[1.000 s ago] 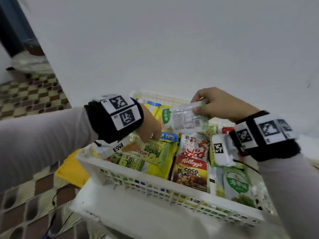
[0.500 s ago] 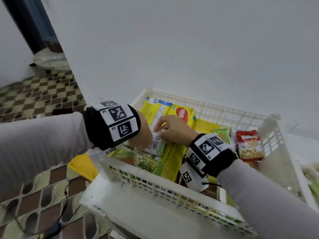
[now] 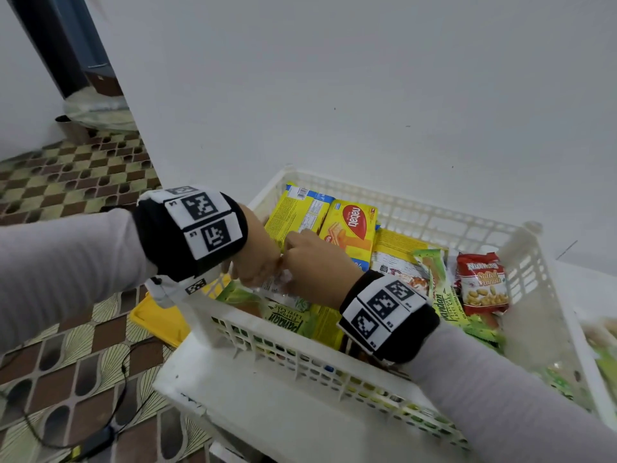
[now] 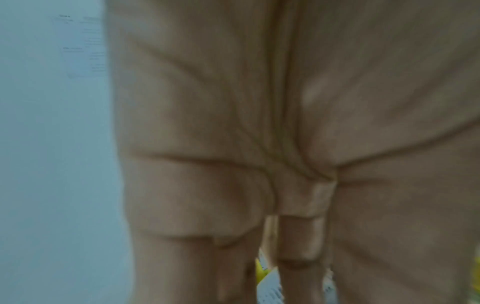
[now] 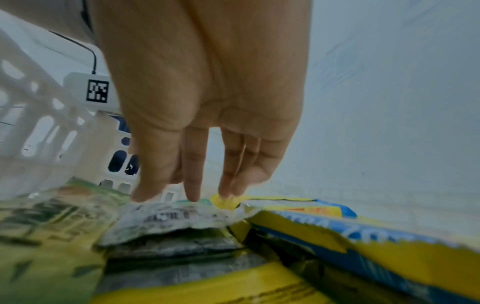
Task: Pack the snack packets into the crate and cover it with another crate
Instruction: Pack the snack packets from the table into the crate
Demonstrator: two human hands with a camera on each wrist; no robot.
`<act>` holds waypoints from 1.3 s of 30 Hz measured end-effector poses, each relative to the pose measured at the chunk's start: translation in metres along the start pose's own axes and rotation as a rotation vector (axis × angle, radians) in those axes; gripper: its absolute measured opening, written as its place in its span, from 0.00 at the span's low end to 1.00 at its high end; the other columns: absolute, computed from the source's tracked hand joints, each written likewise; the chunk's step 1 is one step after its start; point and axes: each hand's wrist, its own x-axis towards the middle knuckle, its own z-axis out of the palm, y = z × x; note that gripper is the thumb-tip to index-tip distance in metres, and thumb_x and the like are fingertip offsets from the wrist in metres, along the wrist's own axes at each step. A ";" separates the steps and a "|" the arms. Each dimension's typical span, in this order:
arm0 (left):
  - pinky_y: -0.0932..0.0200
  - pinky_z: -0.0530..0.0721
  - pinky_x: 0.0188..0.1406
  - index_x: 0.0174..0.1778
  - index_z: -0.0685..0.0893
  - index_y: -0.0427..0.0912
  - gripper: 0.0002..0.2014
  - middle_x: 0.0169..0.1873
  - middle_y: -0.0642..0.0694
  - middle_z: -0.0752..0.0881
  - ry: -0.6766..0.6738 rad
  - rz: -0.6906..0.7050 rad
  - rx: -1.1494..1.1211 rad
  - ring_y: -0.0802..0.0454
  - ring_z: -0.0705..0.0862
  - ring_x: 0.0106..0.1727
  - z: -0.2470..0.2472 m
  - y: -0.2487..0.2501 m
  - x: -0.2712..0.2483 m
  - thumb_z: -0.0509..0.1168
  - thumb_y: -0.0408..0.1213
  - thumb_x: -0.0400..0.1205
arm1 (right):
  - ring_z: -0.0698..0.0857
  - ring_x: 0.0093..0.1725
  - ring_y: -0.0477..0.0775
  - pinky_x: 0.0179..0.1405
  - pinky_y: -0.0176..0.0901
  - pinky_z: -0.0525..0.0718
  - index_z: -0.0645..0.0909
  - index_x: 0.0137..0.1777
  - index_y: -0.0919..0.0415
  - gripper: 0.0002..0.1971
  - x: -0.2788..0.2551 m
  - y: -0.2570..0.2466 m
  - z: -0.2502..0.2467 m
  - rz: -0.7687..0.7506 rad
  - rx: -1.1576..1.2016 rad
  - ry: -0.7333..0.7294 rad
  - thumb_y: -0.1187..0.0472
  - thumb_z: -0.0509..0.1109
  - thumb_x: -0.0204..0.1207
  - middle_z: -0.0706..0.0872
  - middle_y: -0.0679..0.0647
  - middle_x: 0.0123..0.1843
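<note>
A white slatted crate [image 3: 417,212] holds several snack packets: yellow wafer packs [image 3: 350,228], green pandan cake packs [image 3: 290,320] and a red salted-peanuts bag [image 3: 482,284]. Both hands are inside its left part. My right hand [image 3: 310,259] points straight fingers down, their tips [image 5: 192,195] pressing a clear white-and-green packet [image 5: 176,218] that lies on the other packets. My left hand [image 3: 257,262] is right beside it, touching the same spot. In the left wrist view its palm and straight fingers [image 4: 285,257] fill the blurred frame, with bits of packet between them.
The crate stands on a white surface [image 3: 267,412] against a white wall. Another white container [image 3: 594,345] with green packets shows at the right edge. A yellow flat object [image 3: 157,320] and a black cable [image 3: 123,379] lie on the patterned floor to the left.
The right hand held the clear packet up above the crate; it has come down and left, laid the packet on the others, and now presses it with straight fingers.
</note>
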 end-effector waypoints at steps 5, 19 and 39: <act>0.55 0.74 0.45 0.75 0.70 0.40 0.27 0.66 0.42 0.79 0.019 -0.055 0.314 0.47 0.79 0.53 0.003 0.009 0.000 0.60 0.52 0.83 | 0.74 0.68 0.59 0.66 0.55 0.77 0.70 0.76 0.54 0.33 0.001 -0.004 0.006 -0.086 0.090 -0.218 0.47 0.73 0.72 0.76 0.58 0.68; 0.58 0.84 0.44 0.54 0.83 0.39 0.11 0.39 0.45 0.89 0.481 0.201 -0.207 0.47 0.88 0.43 -0.046 0.032 -0.007 0.56 0.33 0.82 | 0.85 0.54 0.59 0.57 0.51 0.80 0.88 0.50 0.60 0.07 -0.037 0.062 -0.044 0.200 0.457 0.015 0.64 0.71 0.74 0.88 0.60 0.52; 0.54 0.78 0.55 0.59 0.84 0.37 0.17 0.66 0.38 0.78 0.737 0.384 -0.812 0.40 0.78 0.65 -0.088 0.174 0.073 0.74 0.32 0.74 | 0.83 0.59 0.57 0.64 0.48 0.78 0.85 0.58 0.58 0.14 -0.118 0.161 -0.007 0.955 0.176 -0.029 0.66 0.68 0.73 0.86 0.56 0.59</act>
